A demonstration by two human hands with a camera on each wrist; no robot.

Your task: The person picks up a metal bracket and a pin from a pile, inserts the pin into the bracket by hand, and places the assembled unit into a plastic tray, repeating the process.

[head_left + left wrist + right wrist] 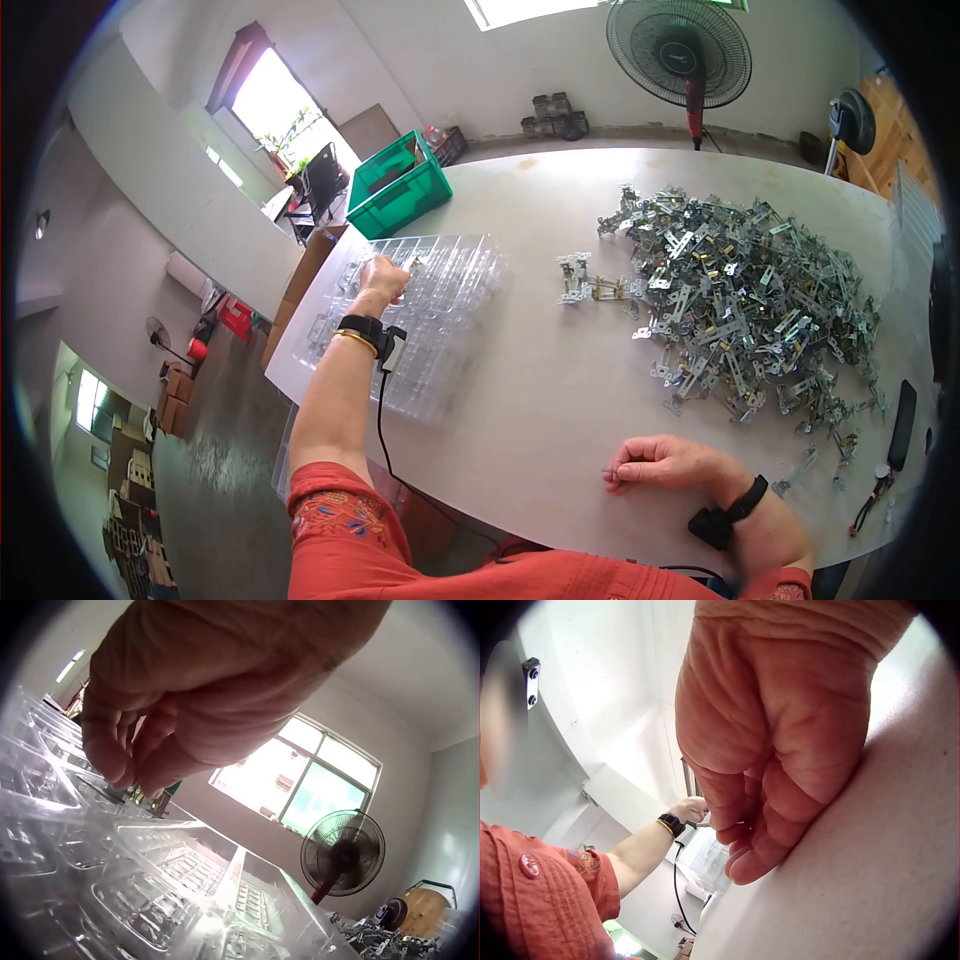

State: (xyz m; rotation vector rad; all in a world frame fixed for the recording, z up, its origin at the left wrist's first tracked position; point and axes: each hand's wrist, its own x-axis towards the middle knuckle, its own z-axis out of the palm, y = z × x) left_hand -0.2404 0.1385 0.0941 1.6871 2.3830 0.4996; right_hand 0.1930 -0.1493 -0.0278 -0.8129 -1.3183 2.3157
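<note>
At the left, my left hand (382, 278) reaches over a stack of clear plastic compartment trays (465, 262). Its thumb and fingers pinch a small metal fitting (156, 802) low over the compartments, as the left wrist view shows; the fingers partly hide it. More metal pieces lie inside the trays. My right hand (655, 463) rests on the table near its front edge, fingers loosely curled and the thumb close to the fingertips. Right of centre is a large heap of metal fittings (745, 290), some with brass-coloured parts.
Several fittings (590, 280) lie off the heap's left side on the white table (540, 400). A green crate (400, 195) stands behind the trays. A black strap-like object (903, 425) lies at the right edge. Beyond the table stands a fan (680, 55). A cable (382, 430) hangs from the left wrist.
</note>
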